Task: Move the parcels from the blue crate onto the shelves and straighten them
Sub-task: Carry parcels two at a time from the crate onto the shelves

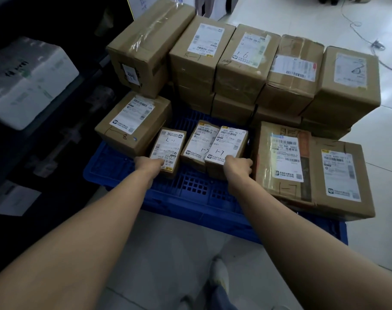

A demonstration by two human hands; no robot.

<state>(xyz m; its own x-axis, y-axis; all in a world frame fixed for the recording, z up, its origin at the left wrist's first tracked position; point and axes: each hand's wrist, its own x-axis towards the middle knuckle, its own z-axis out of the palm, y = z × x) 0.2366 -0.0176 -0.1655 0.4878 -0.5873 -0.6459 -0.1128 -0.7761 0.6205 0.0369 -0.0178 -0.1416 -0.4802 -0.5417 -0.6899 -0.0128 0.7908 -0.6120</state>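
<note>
Both hands grip small parcels' near edges: left hand [150,163], right hand [238,165].

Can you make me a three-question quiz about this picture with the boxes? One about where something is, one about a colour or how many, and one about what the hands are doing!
1. Where is the left hand?
A. On the leftmost small parcel
B. On the floor
C. On a shelf

2. What colour is the crate?
A. Red
B. Blue
C. Green

3. How are the three small parcels?
A. Lifted in the air
B. Torn open
C. Resting in the crate, side by side

Answers:
1 A, its fingers lie on that parcel's near end.
2 B, its grid bottom shows blue between the boxes.
3 C, they sit labels up on the crate, with the right hand at the rightmost one.
</note>
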